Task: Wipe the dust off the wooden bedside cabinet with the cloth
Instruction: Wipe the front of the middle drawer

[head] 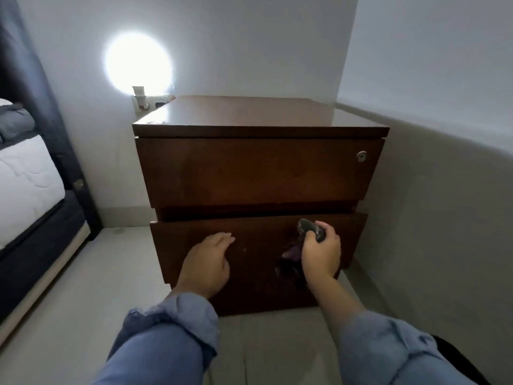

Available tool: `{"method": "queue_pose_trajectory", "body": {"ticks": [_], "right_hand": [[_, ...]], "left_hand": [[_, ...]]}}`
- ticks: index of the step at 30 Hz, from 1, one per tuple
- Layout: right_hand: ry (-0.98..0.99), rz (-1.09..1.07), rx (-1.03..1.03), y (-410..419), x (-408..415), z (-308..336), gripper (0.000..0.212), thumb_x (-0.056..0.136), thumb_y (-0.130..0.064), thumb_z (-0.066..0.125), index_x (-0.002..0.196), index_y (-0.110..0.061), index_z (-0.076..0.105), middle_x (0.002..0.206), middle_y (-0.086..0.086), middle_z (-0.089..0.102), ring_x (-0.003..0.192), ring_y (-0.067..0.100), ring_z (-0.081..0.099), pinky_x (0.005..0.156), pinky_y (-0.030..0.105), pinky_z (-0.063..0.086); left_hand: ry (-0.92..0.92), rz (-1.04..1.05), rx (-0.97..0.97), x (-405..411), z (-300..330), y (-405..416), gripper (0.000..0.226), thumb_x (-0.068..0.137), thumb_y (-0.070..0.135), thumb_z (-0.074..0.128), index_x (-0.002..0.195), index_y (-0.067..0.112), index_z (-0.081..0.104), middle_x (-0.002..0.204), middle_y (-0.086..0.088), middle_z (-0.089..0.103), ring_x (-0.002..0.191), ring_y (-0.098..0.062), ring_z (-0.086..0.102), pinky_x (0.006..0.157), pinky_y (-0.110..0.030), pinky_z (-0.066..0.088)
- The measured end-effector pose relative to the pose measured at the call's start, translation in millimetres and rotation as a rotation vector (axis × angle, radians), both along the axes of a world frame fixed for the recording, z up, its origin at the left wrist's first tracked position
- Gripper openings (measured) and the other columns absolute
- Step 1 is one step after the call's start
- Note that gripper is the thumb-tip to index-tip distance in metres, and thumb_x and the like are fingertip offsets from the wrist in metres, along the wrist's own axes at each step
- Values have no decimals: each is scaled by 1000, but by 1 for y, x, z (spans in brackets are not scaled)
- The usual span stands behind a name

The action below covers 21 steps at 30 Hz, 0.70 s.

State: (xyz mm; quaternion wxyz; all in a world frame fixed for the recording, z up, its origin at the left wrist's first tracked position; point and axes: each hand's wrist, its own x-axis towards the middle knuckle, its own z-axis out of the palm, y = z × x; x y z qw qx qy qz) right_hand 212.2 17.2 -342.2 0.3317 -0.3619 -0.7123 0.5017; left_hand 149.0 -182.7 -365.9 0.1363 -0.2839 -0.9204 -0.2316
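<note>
At five o'clock on the cabinet (258, 173), the right hand (320, 255) grips the cloth (311, 232) against the lower drawer (258, 245). The left hand (206, 262) rests open at seven o'clock. Top and upper drawer likely remain.

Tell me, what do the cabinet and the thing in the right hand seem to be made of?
Cabinet: looks like dark brown wood or veneer, smooth and slightly glossy; its top reflects light. The cloth in the right hand: soft dark fabric, bunched and hanging in folds.
</note>
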Motion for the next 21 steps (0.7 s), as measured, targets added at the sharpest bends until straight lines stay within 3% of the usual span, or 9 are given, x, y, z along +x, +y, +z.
{"method": "queue_pose_trajectory", "body": {"ticks": [2, 5, 9, 14, 16, 18, 21], "right_hand": [[15, -158, -120, 25, 0, 5, 38, 91, -23, 51, 129, -18, 51, 134, 10, 45, 113, 32, 53, 93, 37, 41], [102, -307, -319, 47, -10, 14, 49, 94, -28, 45, 140, -14, 38, 144, 12, 32, 117, 36, 48, 97, 40, 39], [229, -320, -378, 63, -34, 18, 51, 99, -17, 33, 149, -13, 23, 148, 9, 22, 124, 32, 44, 100, 36, 37], [202, -262, -377, 65, -65, 6, 64, 99, -8, 33, 152, -16, -2, 153, 5, 7, 115, 26, 47, 89, 28, 38], [145, -293, -313, 64, -76, 2, 62, 100, -12, 31, 152, -14, -5, 153, 7, 5, 97, 22, 46, 79, 26, 37], [84, -332, -245, 65, -87, -1, 62, 100, -12, 30, 152, -15, -4, 153, 9, 6, 89, 24, 48, 75, 29, 40], [51, -355, -183, 64, -94, -9, 65, 98, -7, 32, 152, -16, -4, 152, 10, 6, 80, 20, 40, 70, 25, 36]], "left_hand": [[33, -39, -142, 0, -3, 14, 65, 88, 12, 47, 149, 20, 27, 159, 6, 19, 145, -11, 17, 117, -30, 11], [8, -24, -380, -2, -12, 23, 81, 86, 13, 44, 152, 21, -1, 159, 8, -16, 145, -10, -15, 117, -44, -5], [6, -8, -460, -12, -22, 27, 86, 86, 17, 44, 150, 23, -13, 148, 9, -35, 138, -12, -30, 109, -54, -17], [42, 30, -469, -31, -31, 33, 89, 87, 26, 46, 141, 24, -26, 149, 6, -38, 140, -14, -30, 104, -57, -19], [144, 13, -444, -41, -42, 35, 98, 78, 27, 57, 146, 21, -12, 156, 1, -22, 145, -18, -18, 107, -60, -13], [180, 10, -470, -50, -55, 36, 106, 59, 26, 71, 148, 13, 15, 160, -4, 8, 147, -21, 2, 107, -63, -4], [224, 21, -495, -56, -67, 38, 103, 55, 25, 71, 146, 10, 27, 159, -6, 16, 147, -21, -1, 102, -71, 6]]}}
